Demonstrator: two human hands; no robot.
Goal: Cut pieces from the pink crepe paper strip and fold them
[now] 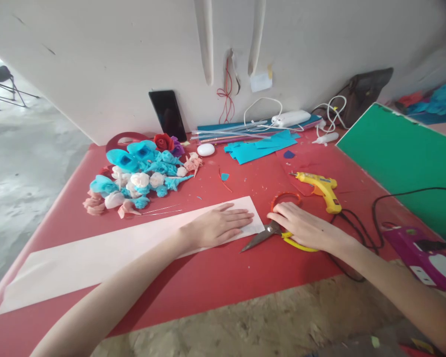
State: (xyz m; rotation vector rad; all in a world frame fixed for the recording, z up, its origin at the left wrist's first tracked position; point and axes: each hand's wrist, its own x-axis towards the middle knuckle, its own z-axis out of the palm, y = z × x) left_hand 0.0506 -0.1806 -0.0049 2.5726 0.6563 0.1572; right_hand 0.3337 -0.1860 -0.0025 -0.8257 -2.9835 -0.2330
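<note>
left hand (219,226) flat, open on the paper strip (107,250) — right hand (305,228) seemingly gripping the scissors (264,234), blades pointing left toward it.

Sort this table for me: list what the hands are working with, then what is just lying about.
In use: left hand, flat on the white paper strip; right hand, resting on the yellow-handled scissors beside the strip's end.
Lying about: yellow glue gun, pile of paper flowers, blue sheets, dark phone.
</note>
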